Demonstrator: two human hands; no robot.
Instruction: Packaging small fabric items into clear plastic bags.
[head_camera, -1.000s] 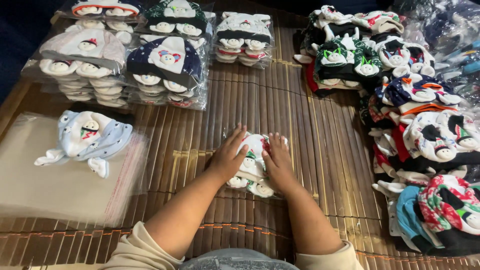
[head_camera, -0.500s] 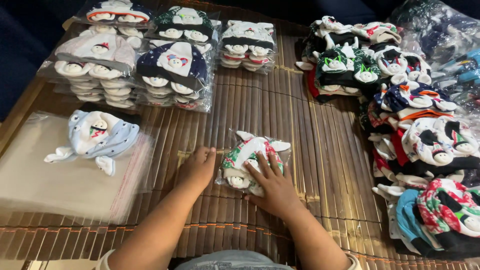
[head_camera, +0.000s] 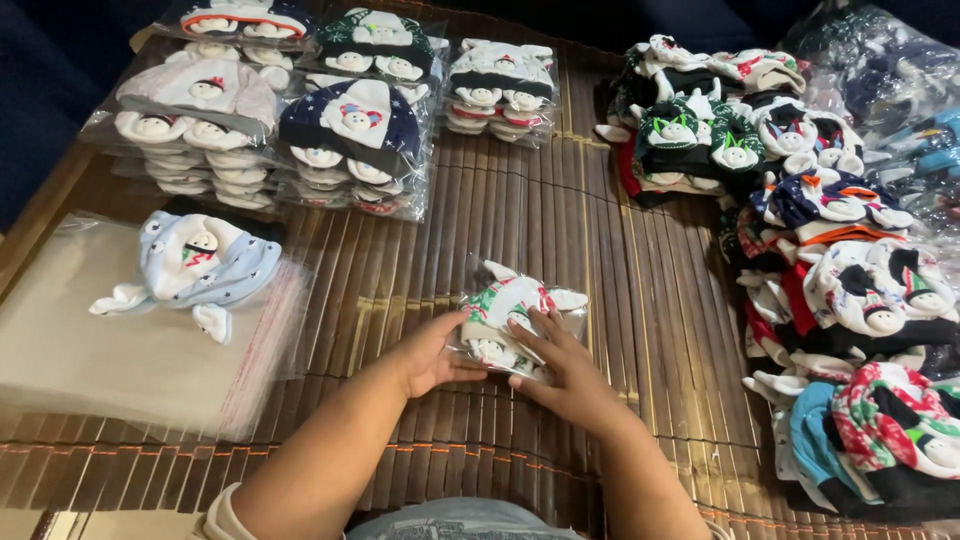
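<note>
Clear plastic crinkles round a bagged baby hat (head_camera: 515, 318) held near the middle of the bamboo mat (head_camera: 600, 230).

The left hand (head_camera: 430, 352) pinches the bag's near-left edge; the right hand (head_camera: 565, 368) lies on it with fingers spread, pressing it flat. To do this well, I judge, keep the packet flat and push air toward the open end. A pale blue hat (head_camera: 195, 265) rests on empty sleeves (head_camera: 130, 350) by the left edge; packed stacks (head_camera: 350, 140) line the far edge, loose hats (head_camera: 850, 290) the right.

Bagged hat (head_camera: 515, 320): small knit baby hat, white with red/green print, snowman-face pom-poms, sealed in clear plastic bag. Lying flat on bamboo mat (head_camera: 560, 220), mid-frame, slightly skewed. Bag flap looks folded under, hard to confirm.
</note>
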